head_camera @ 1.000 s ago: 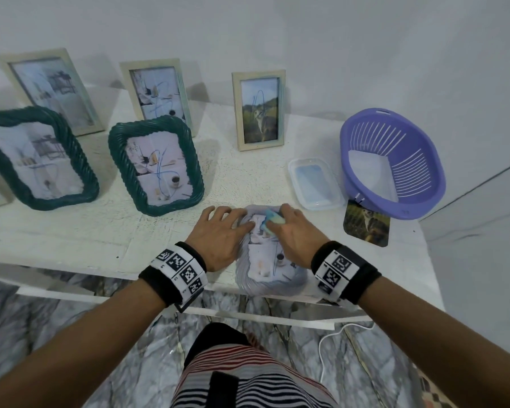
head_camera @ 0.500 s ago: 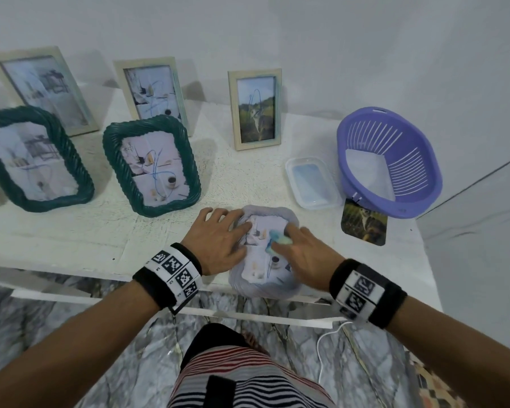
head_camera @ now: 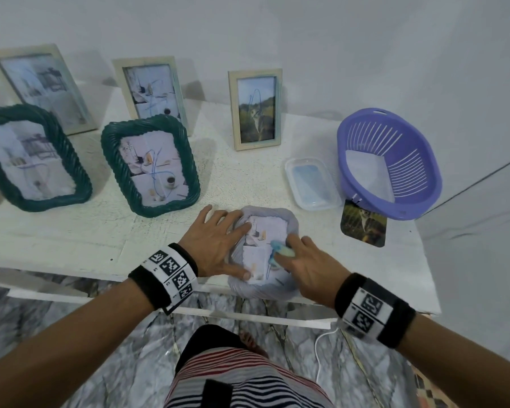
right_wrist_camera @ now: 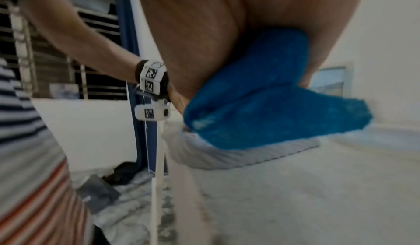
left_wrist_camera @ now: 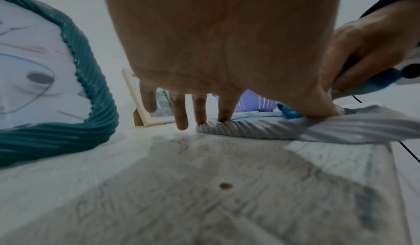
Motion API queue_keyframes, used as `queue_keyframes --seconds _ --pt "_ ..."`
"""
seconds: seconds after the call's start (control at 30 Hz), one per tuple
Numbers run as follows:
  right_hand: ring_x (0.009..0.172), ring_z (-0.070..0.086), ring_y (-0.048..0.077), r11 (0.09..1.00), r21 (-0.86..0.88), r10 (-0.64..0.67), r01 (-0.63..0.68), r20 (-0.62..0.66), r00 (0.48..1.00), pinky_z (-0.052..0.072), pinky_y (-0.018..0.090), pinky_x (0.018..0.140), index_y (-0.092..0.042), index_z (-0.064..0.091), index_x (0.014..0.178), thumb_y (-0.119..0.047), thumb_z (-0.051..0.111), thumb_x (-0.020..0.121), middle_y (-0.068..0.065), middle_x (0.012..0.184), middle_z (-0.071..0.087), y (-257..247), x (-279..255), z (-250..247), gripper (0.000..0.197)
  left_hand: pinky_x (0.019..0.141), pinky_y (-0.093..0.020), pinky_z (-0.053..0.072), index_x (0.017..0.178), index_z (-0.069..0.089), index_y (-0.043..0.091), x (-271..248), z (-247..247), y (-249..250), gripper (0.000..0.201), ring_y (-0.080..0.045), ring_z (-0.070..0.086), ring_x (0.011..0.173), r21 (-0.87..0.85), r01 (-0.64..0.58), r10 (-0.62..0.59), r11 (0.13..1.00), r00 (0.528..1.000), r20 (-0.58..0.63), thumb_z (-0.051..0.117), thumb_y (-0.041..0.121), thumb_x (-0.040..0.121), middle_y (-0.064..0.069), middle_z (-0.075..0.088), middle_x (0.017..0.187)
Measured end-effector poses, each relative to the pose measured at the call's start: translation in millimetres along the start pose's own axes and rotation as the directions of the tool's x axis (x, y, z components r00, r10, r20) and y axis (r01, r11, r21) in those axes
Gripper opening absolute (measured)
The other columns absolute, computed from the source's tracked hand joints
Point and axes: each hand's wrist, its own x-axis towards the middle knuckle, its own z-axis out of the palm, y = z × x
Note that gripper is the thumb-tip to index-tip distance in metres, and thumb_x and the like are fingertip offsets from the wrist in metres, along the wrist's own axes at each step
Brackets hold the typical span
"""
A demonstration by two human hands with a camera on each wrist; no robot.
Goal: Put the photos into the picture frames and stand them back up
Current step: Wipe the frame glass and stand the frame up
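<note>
Fingers [head_camera: 238, 228] of my left hand [head_camera: 215, 245] are spread flat, pressing on the grey frame [head_camera: 292, 219] lying at the table's [head_camera: 71, 245] front edge. My right hand [head_camera: 309, 260] pinches a blue cloth [head_camera: 281, 251] on its glass. A loose photo [head_camera: 363, 223] lies near the purple basket [head_camera: 389, 166].

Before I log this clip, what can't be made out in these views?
- Grey frame: in the head view the left hand and right hand cover its sides and part of its photo; whether the photo is fully seated is unclear.
- Blue cloth: the right wrist view is blurred and its palm hides the grip.
- Cat photo: the basket overlaps its top edge.
- Far-left frame: cut off by the head view's edge.
</note>
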Motion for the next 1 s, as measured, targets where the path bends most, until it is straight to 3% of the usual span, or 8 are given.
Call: queue_keyframes --seconds 0.1,0.2,0.3,0.47,0.6,0.7,0.8,1.0 --pt "0.077 0.049 0.031 1.000 -0.030 -0.005 0.005 0.000 1.000 0.049 0.037 0.052 -0.011 0.064 0.104 0.002 0.060 0.069 0.018 0.106 0.051 5.0 -3.0 -1.7 0.038 0.112 -0.061 0.027 0.144 0.047 0.020 0.6 3.4 0.9 0.113 -0.035 0.049 0.128 -0.006 -0.017 0.017 1.000 0.998 -0.059 0.025 0.098 0.065 -0.012 0.045 0.148" --pt "0.078 0.051 0.034 0.992 -0.050 0.108 -0.113 -0.096 0.990 0.052 0.038 0.054 -0.012 0.067 0.106 -0.004 0.051 0.079 0.019 0.106 0.052 22.9 20.4 -7.6 0.032 0.118 -0.060 0.010 0.153 0.028 0.024 0.6 2.6 1.1 0.117 -0.033 0.031 0.142 -0.014 -0.025 0.025 1.000 0.998 -0.053 0.030 0.099 0.063 -0.011 0.027 0.159" --pt "0.074 0.049 0.033 0.981 -0.112 0.150 -0.157 -0.066 0.986 0.051 0.038 0.056 -0.011 0.068 0.100 -0.006 0.063 0.073 0.018 0.100 0.051 25.0 27.6 -6.5 0.027 0.117 -0.061 -0.005 0.157 0.005 0.028 -0.2 -6.4 -1.1 0.133 -0.029 0.009 0.149 -0.019 -0.006 0.008 1.000 0.994 0.106 0.035 0.103 0.051 -0.007 0.004 0.164" --pt "0.077 0.048 0.030 0.988 -0.116 0.102 -0.106 -0.041 0.994 0.043 0.036 0.063 -0.011 0.065 0.099 -0.009 0.038 0.076 0.018 0.108 0.050 -7.0 3.7 -3.3 0.036 0.116 -0.062 -0.005 0.157 0.006 0.026 1.1 -4.8 -0.6 0.140 -0.030 0.010 0.148 0.013 -0.015 0.014 1.000 0.995 0.103 0.043 0.103 0.046 -0.010 0.007 0.163" --pt "0.088 0.045 0.029 0.999 0.013 -0.034 0.034 0.069 0.997 0.048 0.037 0.067 -0.014 0.061 0.111 -0.002 0.058 0.075 0.014 0.114 0.047 -19.9 -15.3 -2.5 0.038 0.117 -0.060 -0.005 0.157 0.006 0.025 1.5 -6.4 -0.8 0.139 -0.029 0.008 0.149 0.022 -0.024 0.022 0.999 0.994 0.105 0.042 0.103 0.047 -0.009 0.006 0.163" --pt "0.076 0.053 0.029 0.996 -0.082 0.036 -0.039 -0.039 0.999 0.049 0.034 0.057 -0.013 0.068 0.104 -0.005 0.070 0.067 0.017 0.101 0.056 0.6 6.9 -8.4 0.038 0.118 -0.057 -0.006 0.157 0.003 0.026 1.5 -9.2 -1.4 0.138 -0.029 0.006 0.149 0.025 -0.030 0.026 0.999 0.992 0.124 0.041 0.103 0.048 -0.009 0.004 0.164" --pt "0.073 0.051 0.034 0.992 -0.068 0.098 -0.102 -0.067 0.993 0.053 0.041 0.061 -0.010 0.068 0.102 -0.005 0.074 0.059 0.023 0.103 0.055 10.0 26.3 -10.9 0.044 0.118 -0.057 -0.007 0.157 0.002 0.027 0.8 -10.6 -0.4 0.138 -0.028 0.005 0.149 0.024 -0.023 0.019 0.999 0.991 0.130 0.041 0.102 0.048 -0.009 0.003 0.164" --pt "0.082 0.050 0.029 0.982 0.073 -0.174 0.175 -0.026 0.984 0.049 0.038 0.063 -0.015 0.062 0.116 0.000 0.069 0.069 0.015 0.107 0.051 -9.6 -17.6 4.0 0.050 0.118 -0.059 -0.005 0.157 0.003 0.027 0.3 -11.4 -0.8 0.137 -0.028 0.004 0.149 0.005 -0.017 0.017 1.000 0.991 0.131 0.042 0.102 0.048 -0.008 0.003 0.164"
